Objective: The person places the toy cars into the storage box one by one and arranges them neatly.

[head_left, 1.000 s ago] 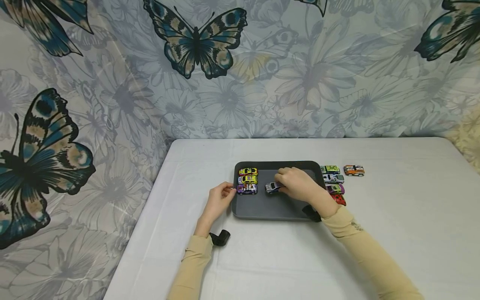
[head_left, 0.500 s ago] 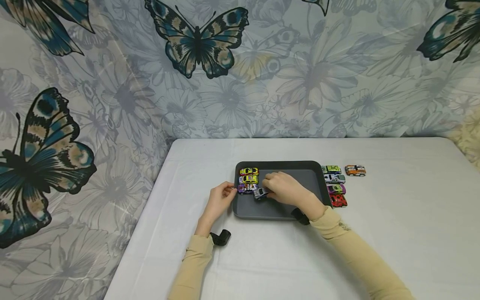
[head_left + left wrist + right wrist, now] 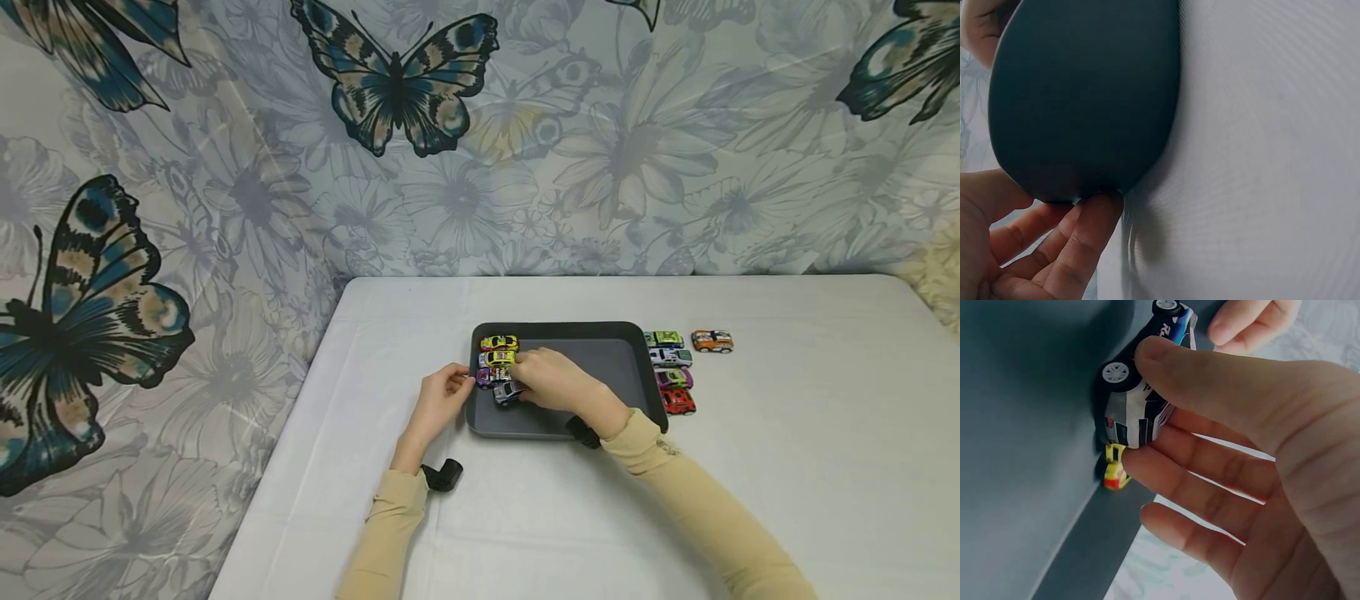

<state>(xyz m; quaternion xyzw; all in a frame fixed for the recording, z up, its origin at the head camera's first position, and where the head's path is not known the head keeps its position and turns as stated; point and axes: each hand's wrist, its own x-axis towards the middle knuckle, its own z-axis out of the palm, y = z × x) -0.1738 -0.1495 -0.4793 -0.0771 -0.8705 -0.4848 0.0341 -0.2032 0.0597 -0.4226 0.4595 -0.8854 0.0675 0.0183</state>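
My right hand [image 3: 558, 382] pinches a toy car [image 3: 506, 394], silver-white and dark with white wheels, between thumb and fingers. It is low in the left part of the dark grey tray [image 3: 600, 354], just in front of a purple toy car [image 3: 489, 377]. Behind that one sit two yellow toy cars [image 3: 497, 359], lined up along the tray's left side. In the right wrist view, the held car [image 3: 1138, 403] overlaps a yellow one [image 3: 1116, 469]. My left hand [image 3: 438, 396] holds the tray's left rim, with thumb and fingertips at the edge in the left wrist view.
Right of the tray, a column of toy cars stands on the white table [image 3: 787, 417]: green [image 3: 664, 339], silver [image 3: 671, 357], purple-green [image 3: 675, 378] and red [image 3: 678, 402]. An orange toy car [image 3: 712, 341] stands farther right. A butterfly-patterned cloth [image 3: 600, 167] hangs behind.
My right hand has carried the silver-white car leftward across the tray, up to the front of the purple one. The left hand has stayed at the rim.
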